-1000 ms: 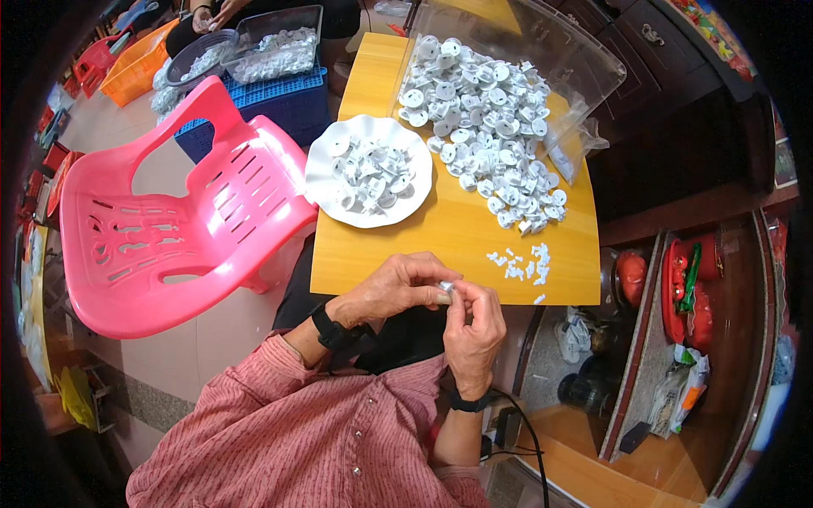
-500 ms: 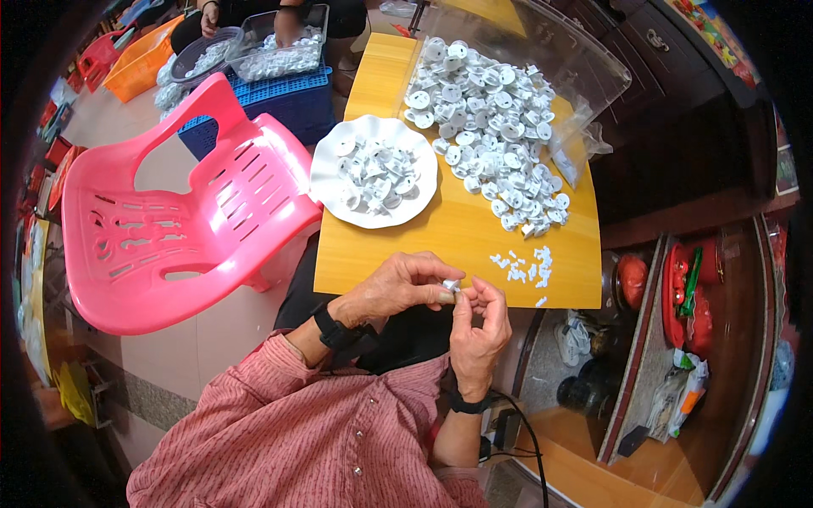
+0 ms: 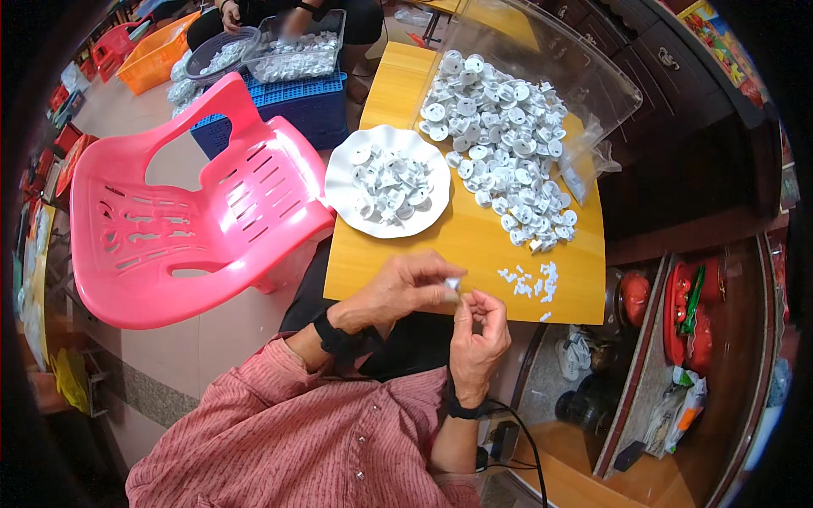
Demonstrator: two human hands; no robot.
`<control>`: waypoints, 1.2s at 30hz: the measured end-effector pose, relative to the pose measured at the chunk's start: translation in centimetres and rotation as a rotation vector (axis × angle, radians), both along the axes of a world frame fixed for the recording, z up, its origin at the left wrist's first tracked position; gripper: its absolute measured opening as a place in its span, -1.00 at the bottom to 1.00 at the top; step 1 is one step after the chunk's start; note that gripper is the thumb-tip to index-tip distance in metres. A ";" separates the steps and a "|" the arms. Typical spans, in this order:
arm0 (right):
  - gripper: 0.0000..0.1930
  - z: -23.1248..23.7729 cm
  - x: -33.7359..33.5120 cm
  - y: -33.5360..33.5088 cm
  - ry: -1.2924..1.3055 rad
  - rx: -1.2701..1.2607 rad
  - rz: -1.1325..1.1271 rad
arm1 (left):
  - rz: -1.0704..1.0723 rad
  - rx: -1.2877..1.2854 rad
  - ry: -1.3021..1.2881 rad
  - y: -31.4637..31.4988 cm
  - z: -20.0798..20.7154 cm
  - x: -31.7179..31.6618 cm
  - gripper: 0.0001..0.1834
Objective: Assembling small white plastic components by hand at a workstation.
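My left hand (image 3: 412, 284) pinches a small white plastic part (image 3: 453, 283) between thumb and fingertips, over the table's front edge. Close against that part, the thumb and fingers of my right hand (image 3: 479, 334) are pressed together; whatever they hold is too small to make out. Beyond my hands, a scalloped white plate (image 3: 339, 199) carries a heap of white round plastic parts (image 3: 391, 186). A larger pile of similar parts (image 3: 508, 152) spreads over the yellow table (image 3: 377, 267). Several tiny white pieces (image 3: 533, 281) lie near its right front corner.
A clear plastic box (image 3: 605, 76) lies at the table's far right, a plastic bag (image 3: 580, 173) beside it. To the left stands a pink chair (image 3: 262, 195). Behind it, another person's hands (image 3: 292, 24) work at tubs on a blue crate (image 3: 313, 110). Open shelves (image 3: 627, 406) are at right.
The table and surroundings have shifted slightly right and down in the picture as the view moves. My hands stay together at the small white part, with only slight finger movement.
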State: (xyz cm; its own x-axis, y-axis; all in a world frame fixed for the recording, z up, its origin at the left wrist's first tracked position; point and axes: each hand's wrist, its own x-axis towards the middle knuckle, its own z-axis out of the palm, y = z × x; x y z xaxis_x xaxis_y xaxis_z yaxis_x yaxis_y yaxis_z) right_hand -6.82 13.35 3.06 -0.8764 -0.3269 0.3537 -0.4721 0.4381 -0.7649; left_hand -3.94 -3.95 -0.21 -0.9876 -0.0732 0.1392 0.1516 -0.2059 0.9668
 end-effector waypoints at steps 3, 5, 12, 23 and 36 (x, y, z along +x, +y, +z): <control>-0.82 -0.8 -0.4 0.7 0.020 0.013 -0.065 | 0.236 -0.145 0.034 -1.1 1.7 -0.5 -0.64; -0.83 -1.1 -0.8 1.5 0.004 0.051 -0.127 | 0.552 -0.493 0.088 -3.1 2.3 -1.0 -0.67; -0.91 -1.7 -2.7 2.7 0.080 0.185 -0.192 | 0.921 -0.732 0.025 -7.5 2.2 -2.8 -0.63; -0.76 -3.1 -6.0 2.6 0.338 0.579 -0.210 | 0.895 -0.760 0.170 -3.9 3.5 -4.3 -0.69; -0.86 -3.5 -4.3 4.7 0.224 0.300 -0.201 | 0.288 -0.901 0.228 2.6 2.5 -10.8 -0.80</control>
